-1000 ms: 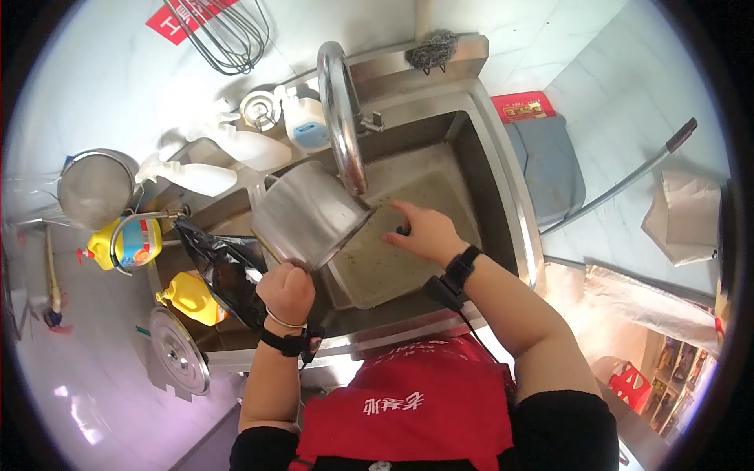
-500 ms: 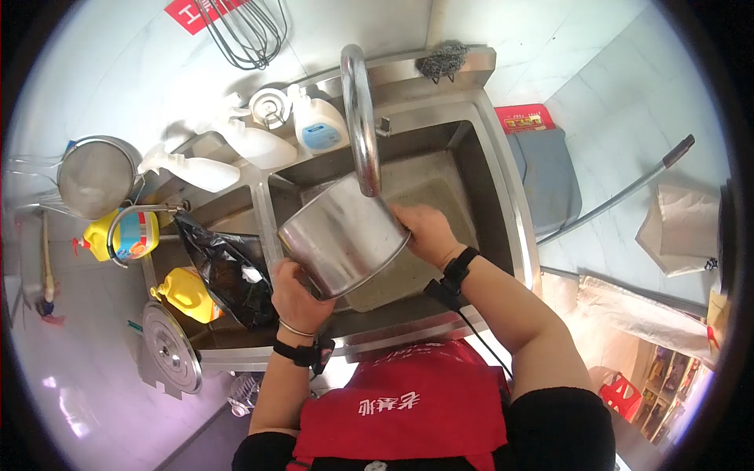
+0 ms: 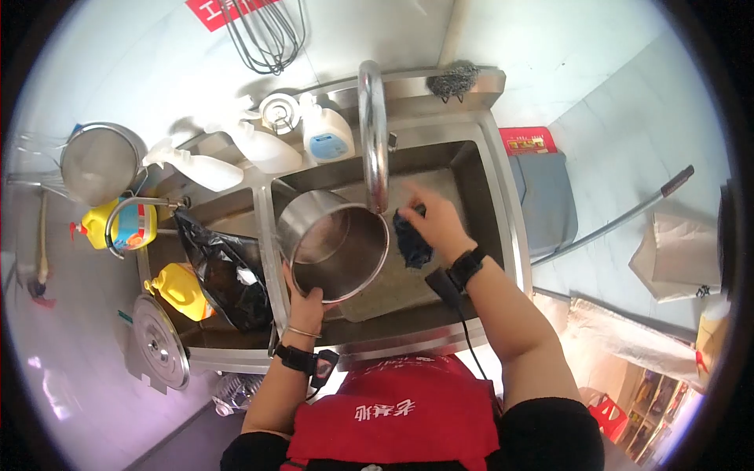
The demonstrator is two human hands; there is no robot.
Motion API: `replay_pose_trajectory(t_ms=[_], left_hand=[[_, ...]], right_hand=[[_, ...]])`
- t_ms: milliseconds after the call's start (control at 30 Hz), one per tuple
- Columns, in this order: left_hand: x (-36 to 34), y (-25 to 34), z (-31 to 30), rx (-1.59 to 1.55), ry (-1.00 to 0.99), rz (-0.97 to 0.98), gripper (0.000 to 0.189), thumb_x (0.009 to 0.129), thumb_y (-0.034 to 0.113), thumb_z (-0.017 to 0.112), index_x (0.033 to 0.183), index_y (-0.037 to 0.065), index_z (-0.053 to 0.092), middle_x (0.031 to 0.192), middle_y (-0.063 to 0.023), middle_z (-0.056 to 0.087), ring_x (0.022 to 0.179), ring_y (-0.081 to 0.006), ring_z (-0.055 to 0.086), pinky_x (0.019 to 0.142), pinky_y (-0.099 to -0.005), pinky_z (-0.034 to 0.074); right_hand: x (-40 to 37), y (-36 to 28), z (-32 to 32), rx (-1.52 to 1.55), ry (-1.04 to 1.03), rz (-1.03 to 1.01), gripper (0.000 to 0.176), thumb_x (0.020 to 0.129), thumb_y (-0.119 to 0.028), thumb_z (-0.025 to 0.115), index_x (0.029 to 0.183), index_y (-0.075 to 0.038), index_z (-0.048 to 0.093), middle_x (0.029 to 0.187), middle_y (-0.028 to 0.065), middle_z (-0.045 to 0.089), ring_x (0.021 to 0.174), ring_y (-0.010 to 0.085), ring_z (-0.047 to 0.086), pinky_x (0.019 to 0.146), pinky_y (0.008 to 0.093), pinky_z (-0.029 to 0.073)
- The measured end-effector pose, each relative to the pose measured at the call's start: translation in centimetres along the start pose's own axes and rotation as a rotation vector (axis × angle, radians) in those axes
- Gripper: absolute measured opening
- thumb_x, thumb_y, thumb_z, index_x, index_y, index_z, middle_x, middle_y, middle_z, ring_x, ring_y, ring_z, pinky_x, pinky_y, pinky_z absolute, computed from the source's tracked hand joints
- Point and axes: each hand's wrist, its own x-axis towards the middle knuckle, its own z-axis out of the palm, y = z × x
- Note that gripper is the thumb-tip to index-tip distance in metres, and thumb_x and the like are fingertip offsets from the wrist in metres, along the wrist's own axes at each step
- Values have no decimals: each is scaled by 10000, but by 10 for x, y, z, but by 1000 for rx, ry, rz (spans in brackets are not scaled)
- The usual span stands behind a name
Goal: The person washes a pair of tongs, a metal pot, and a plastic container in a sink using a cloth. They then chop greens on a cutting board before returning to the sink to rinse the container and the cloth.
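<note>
A stainless steel pot [image 3: 303, 221] is tilted over the right sink basin [image 3: 463, 177], its mouth turned toward me and to the right. The thumb of my left hand [image 3: 305, 308] lies at the pot's near rim, with the fingers around its outer side, partly hidden. Away from the pot, my right hand [image 3: 441, 226] grips a dark, crumpled cloth [image 3: 413, 242] just right of the rim. The curved faucet [image 3: 371, 133] stands above the basin, its end between the pot and my right hand; no water stream can be made out.
The left basin contains a black plastic bag [image 3: 224, 271] and a yellow bottle [image 3: 179, 290]. White spray bottles [image 3: 267, 149] stand along the back ledge. A metal lid [image 3: 159, 341] is at the sink's left edge. A steel scrubber [image 3: 454, 78] sits on the back rim, and a hose [image 3: 609, 224] runs at right.
The pot has turned so its open mouth now faces me. My right hand has left the pot's rim and now shows a dark cloth. My left hand stays on the pot.
</note>
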Motion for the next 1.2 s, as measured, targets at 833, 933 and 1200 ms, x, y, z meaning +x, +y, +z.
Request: replay_pose_trajectory(t_ms=[833,933,1200], left_hand=[[-9,0,74,-693,-178,-707,318,831,-9,421,1138,-89,449,1064,-220,579,909,-348,627,716,-399,587],[-11,-7,87,-750,-229,-697,315,854,0,405,1154,-87,442,1089,-230,573,921,-350,627,721,-379,589],[-25,15,97,-833,-377,-744,300,873,17,402,1149,-96,437,1108,-224,568,952,-342,620,761,-379,579]], right_hand=[[-4,-50,-61,67,209,-276,238,810,-48,614,1048,-44,620,1010,104,615,935,233,589,821,302,457],[-18,-68,-65,211,199,-238,235,808,-30,617,1042,-51,625,1001,103,612,936,227,586,820,302,455],[-26,-32,8,-72,51,-385,177,812,-37,560,974,-43,631,987,100,601,933,265,585,806,351,471]])
